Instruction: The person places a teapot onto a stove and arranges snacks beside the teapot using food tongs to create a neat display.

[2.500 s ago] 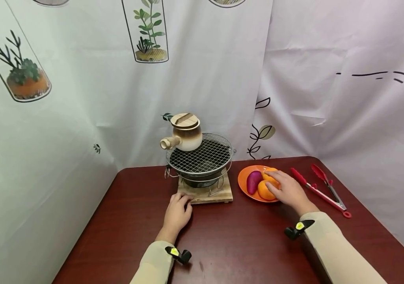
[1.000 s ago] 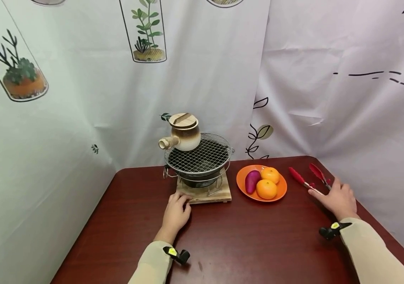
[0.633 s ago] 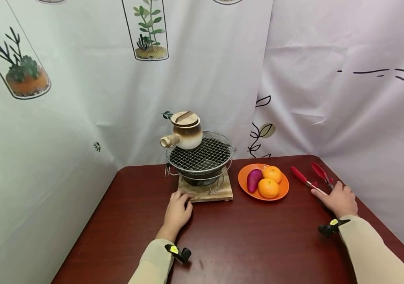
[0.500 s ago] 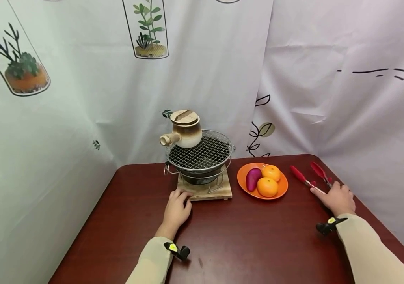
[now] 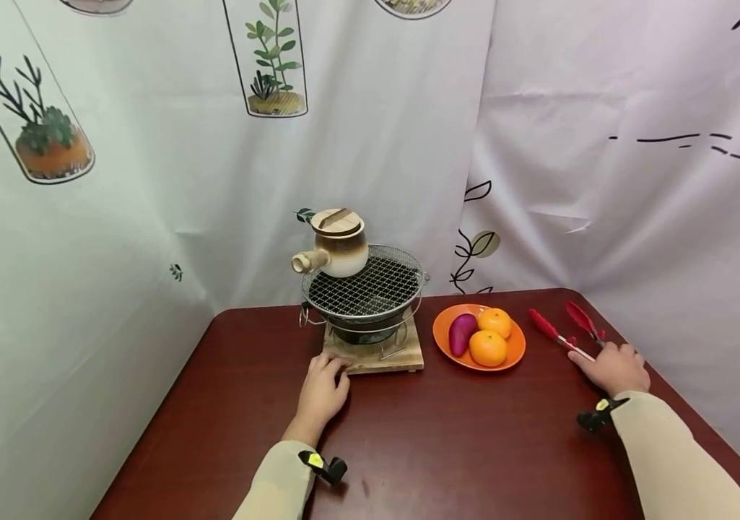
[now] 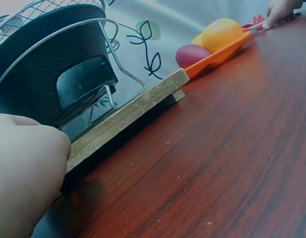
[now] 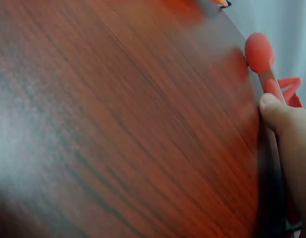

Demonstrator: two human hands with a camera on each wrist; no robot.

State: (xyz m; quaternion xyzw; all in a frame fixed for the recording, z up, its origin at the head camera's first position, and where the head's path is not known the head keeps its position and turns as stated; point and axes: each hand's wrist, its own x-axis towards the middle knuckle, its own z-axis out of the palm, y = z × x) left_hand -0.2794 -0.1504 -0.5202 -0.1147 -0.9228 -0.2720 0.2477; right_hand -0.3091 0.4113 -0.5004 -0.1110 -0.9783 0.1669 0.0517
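In the head view my left hand (image 5: pixel 321 392) holds the front-left corner of a wooden board (image 5: pixel 382 357); the left wrist view shows its curled knuckles against the board's edge, fingertips hidden. On that board stands a black round grill (image 5: pixel 370 325) topped with a wire mesh (image 5: pixel 370 292). At the right, my right hand (image 5: pixel 615 370) grips red-tipped tongs (image 5: pixel 546 326) around their metal arms. The tongs' arms are spread and their tips point away from me. In the right wrist view the thumb (image 7: pixel 274 111) presses along one arm of the tongs.
A lidded clay pot (image 5: pixel 341 249) with a side handle sits on the mesh's back left. Between grill and tongs, an orange plate (image 5: pixel 519 345) bears a purple eggplant-like piece (image 5: pixel 462 334) and two oranges (image 5: pixel 489 348). Patterned curtains (image 5: pixel 395 144) enclose the dark red table (image 5: pixel 447 448).
My right hand has left the oranges on the plate, moved right and taken hold of the tongs. Since then it has shifted only slightly. My left hand stays at the board's corner.
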